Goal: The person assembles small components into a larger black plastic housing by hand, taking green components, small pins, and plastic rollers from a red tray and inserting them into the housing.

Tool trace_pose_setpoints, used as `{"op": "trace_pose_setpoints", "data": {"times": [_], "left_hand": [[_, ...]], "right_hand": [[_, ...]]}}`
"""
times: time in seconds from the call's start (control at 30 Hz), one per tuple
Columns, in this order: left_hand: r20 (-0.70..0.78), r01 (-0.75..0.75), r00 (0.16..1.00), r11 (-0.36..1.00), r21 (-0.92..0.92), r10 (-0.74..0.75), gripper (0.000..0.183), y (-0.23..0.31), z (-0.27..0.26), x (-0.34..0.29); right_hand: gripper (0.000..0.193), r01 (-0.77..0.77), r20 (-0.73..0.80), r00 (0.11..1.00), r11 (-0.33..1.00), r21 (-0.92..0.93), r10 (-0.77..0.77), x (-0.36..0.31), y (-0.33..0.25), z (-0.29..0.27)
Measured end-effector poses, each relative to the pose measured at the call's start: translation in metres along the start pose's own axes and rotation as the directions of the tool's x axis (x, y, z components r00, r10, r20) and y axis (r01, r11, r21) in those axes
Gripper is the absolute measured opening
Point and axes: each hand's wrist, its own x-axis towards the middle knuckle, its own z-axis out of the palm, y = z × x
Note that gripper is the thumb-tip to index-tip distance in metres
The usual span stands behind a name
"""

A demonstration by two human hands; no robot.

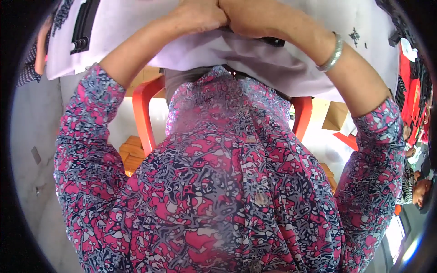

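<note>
At the top edge of the head view, my left hand [203, 14] and my right hand [251, 17] meet above the cloth-covered table. Both look curled inward, the sides of the hands toward me, and most of the fingers are hidden. Whatever they grip cannot be made out. A black piece [274, 42] shows just below my right hand, partly covered by it; whether it is held or lying on the cloth, I cannot tell. My right wrist wears a silver bangle [333, 53].
The white cloth [314, 75] hangs in folds over the table's near edge. Long black strips [84, 27] lie at the left. Small dark parts [354, 36] are scattered at the right. Red and black items [412, 86] crowd the far right, with a person [421, 193] beyond. I sit in an orange-red chair [144, 109].
</note>
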Motion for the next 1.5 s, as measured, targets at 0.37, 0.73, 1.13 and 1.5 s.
{"op": "trace_pose_setpoints", "data": {"times": [0.37, 0.73, 1.13, 1.5], "left_hand": [[0.207, 0.077, 0.977, 0.989, -0.129, -0.049, 0.020, 0.011, -0.033, 0.025], [-0.298, -0.335, 0.886, 0.935, 0.117, 0.355, 0.046, 0.020, -0.038, -0.039], [-0.414, -0.224, 0.880, 0.972, 0.066, 0.231, 0.037, 0.037, -0.030, -0.036], [-0.576, -0.266, 0.773, 0.960, 0.085, 0.265, 0.061, 0.020, -0.022, -0.049]], "right_hand": [[0.024, -0.167, -0.031, 0.984, 0.970, 0.176, 0.175, -0.039, 0.012, -0.080], [0.011, -0.215, -0.530, 0.481, 0.680, 0.701, 0.698, -0.149, 0.063, -0.001], [0.013, 0.063, -0.557, 0.515, 0.619, 0.783, 0.651, -0.110, 0.062, -0.025], [0.011, 0.096, -0.588, 0.649, 0.715, 0.693, 0.483, -0.067, 0.077, -0.058]]}}
